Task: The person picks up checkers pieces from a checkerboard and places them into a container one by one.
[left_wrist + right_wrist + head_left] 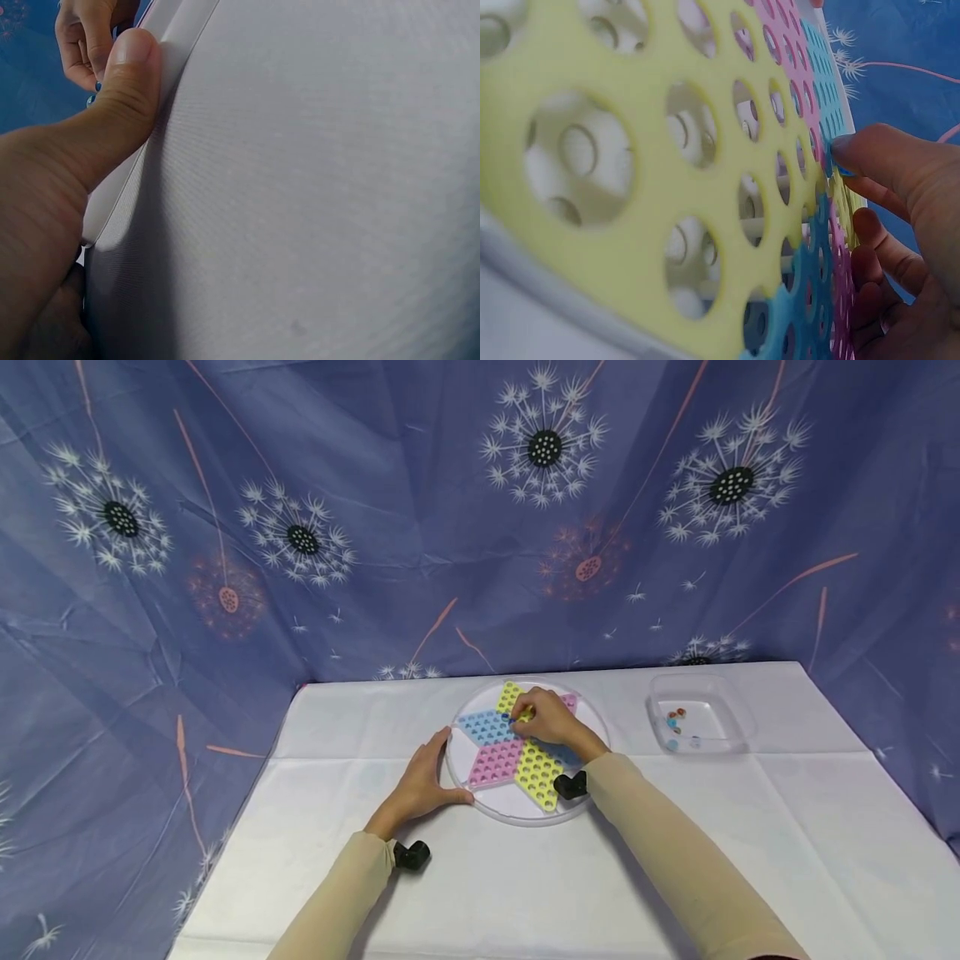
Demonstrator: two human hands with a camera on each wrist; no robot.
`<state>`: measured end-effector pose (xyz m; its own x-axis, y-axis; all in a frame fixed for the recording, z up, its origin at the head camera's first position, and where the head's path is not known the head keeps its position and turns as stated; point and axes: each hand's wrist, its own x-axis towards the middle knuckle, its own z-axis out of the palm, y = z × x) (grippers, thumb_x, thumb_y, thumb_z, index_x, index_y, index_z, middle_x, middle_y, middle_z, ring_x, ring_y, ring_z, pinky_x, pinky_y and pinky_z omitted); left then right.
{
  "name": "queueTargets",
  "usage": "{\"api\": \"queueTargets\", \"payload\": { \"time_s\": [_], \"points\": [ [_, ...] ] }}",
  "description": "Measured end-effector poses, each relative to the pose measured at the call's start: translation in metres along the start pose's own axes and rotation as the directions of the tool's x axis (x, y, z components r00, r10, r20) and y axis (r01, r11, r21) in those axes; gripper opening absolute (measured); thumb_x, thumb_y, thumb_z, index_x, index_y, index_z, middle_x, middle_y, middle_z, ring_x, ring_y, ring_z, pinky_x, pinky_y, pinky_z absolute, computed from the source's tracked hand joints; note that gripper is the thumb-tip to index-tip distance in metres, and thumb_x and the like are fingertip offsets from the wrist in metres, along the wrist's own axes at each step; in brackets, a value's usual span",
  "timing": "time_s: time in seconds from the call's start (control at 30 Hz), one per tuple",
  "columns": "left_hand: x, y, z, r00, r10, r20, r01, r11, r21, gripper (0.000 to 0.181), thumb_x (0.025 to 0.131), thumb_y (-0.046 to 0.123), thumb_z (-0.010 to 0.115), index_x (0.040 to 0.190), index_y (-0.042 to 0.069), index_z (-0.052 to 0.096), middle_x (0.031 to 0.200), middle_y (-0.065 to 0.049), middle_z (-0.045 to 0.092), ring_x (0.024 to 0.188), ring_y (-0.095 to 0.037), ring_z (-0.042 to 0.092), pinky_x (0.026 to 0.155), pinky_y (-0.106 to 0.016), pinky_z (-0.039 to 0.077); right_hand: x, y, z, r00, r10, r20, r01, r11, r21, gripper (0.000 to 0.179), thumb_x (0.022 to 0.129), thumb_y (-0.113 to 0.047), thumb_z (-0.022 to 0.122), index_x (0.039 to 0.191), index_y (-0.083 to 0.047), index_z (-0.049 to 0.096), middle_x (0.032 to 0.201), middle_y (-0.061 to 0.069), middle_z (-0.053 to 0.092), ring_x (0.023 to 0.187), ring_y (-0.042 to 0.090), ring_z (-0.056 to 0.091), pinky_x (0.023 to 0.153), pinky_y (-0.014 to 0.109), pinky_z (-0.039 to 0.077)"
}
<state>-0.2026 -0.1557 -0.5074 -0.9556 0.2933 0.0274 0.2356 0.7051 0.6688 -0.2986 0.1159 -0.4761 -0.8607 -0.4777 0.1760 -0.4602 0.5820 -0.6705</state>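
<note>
A round white Chinese checkers board [492, 799] lies on the table, its holed star in yellow, pink and blue. My left hand [417, 783] rests against its left rim, thumb and fingers spread apart along the edge. In the left wrist view the thumb [124, 105] lies straight on the rim. Over the far middle of the board, my right hand [545, 713] pinches a small blue marble [845, 172], mostly hidden by thumb and fingertips. Its fingertips are right at the blue and yellow holes. Another blue-green marble [91, 100] shows just below those fingers in the left wrist view.
A clear plastic tub [723, 745] with several blue and orange-brown marbles [672, 724] stands right of the board. White cloth [510, 893] covers the table. A blue dandelion-print curtain [420, 527] hangs behind it.
</note>
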Motion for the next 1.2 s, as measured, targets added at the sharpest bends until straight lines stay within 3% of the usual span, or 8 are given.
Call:
{"api": "queueTargets", "payload": {
  "time_s": [0.5,0.83,1.0,1.2],
  "points": [
    [-0.001,0.0,-0.005,1.0,-0.015,-0.014,0.015,1.0,-0.008,0.127,0.059,0.051,0.09,0.157,0.015,0.018,0.16,-0.003,0.025,0.141,-0.026,0.028,0.114,-0.044,0.027,0.007,-0.007,-0.003,0.999,0.023,0.038,-0.023,1.0,-0.02,0.011,0.081,-0.014,0.079,0.088,-0.008,0.073,0.091,0.006,0.062,0.083,0.022,0.054,0.077,0.037,0.045],
    [-0.003,0.0,-0.004,1.0,-0.015,0.0,0.015,1.0,-0.007,0.127,0.06,0.052,0.089,0.157,0.016,0.017,0.16,-0.004,0.024,0.142,-0.03,0.027,0.114,-0.046,0.027,0.007,-0.014,-0.005,0.991,0.09,0.098,-0.085,0.995,-0.056,0.007,0.082,-0.015,0.078,0.085,-0.014,0.071,0.095,0.005,0.063,0.086,0.021,0.052,0.08,0.038,0.043],
    [-0.003,0.0,-0.001,1.0,0.003,-0.009,-0.003,1.0,0.001,0.126,0.06,0.05,0.09,0.157,0.013,0.018,0.159,-0.004,0.025,0.138,-0.026,0.032,0.113,-0.042,0.029,0.008,-0.016,-0.012,0.986,0.053,0.158,-0.042,0.996,-0.075,0.005,0.084,-0.013,0.075,0.087,-0.01,0.072,0.094,0.005,0.065,0.086,0.022,0.053,0.081,0.04,0.045],
    [-0.003,0.002,0.001,0.999,0.03,-0.018,-0.03,0.999,0.017,0.126,0.06,0.051,0.089,0.156,0.008,0.019,0.159,-0.008,0.027,0.137,-0.029,0.034,0.113,-0.044,0.03,0.008,-0.019,-0.026,0.967,0.068,0.245,-0.042,0.993,-0.111,0.011,0.085,-0.013,0.074,0.094,-0.007,0.072,0.095,0.005,0.066,0.081,0.019,0.055,0.08,0.04,0.047]
  ]
}}
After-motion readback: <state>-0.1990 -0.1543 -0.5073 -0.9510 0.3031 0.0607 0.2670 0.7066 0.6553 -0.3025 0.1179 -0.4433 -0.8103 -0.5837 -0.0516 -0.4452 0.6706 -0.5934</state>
